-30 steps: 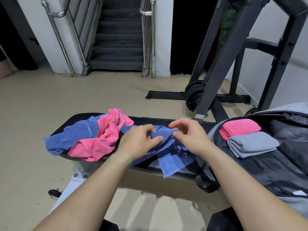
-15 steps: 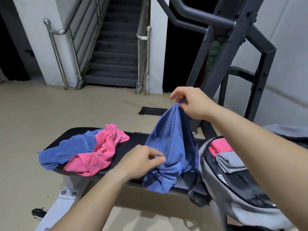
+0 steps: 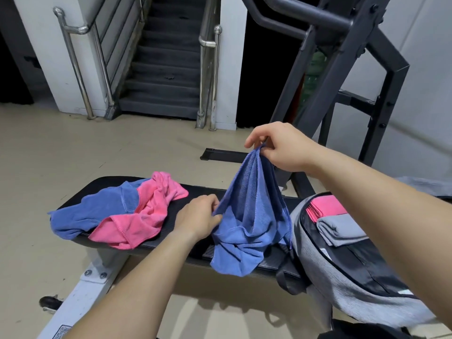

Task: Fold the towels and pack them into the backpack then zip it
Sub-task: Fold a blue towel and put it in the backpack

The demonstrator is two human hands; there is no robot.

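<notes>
Blue towel (image 3: 249, 216) now raised, corner pinched by right hand (image 3: 281, 148), left hand (image 3: 198, 216) fingers (image 3: 211, 199) clutching its edge, tips hidden.

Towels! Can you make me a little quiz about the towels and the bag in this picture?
1. True or false: the right hand pinches the top of a blue towel.
2. How many folded towels lie in the backpack? A) two B) none C) five
3. Fill in: the loose pile of towels lies on the black ____.
Key: 1 true; 2 A; 3 bench.
</notes>
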